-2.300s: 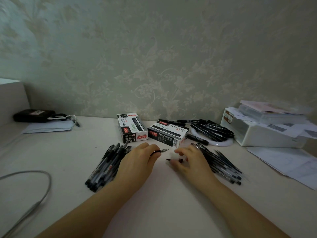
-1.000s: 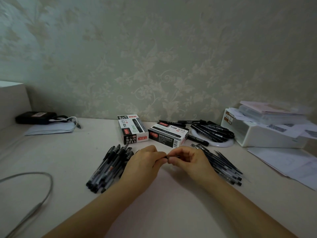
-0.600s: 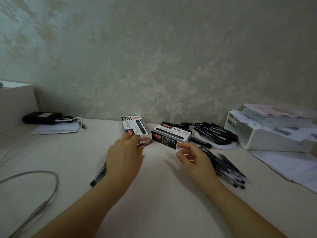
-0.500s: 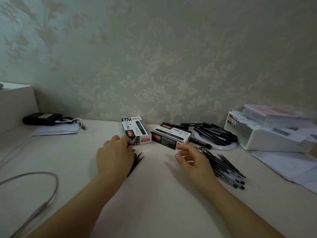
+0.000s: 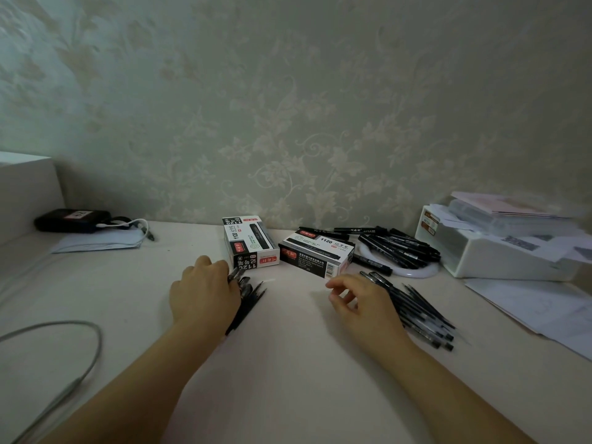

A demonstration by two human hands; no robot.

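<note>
Spanning the whole lower view, a pale desk [image 5: 288,379] is seen, with both forearms stretched across it. The left hand [image 5: 203,293] is laid on the left pile of pens [image 5: 248,299], just in front of a pen box [image 5: 250,241]. Its fingers [image 5: 221,267] are bent down onto the black barrels, but whether one is clasped is hidden by the back of the hand, and most of that pile is covered. The right hand [image 5: 362,302] is held beside the right pile of pens [image 5: 423,312], its fingers [image 5: 336,285] loosely curled, with nothing grasped.
</note>
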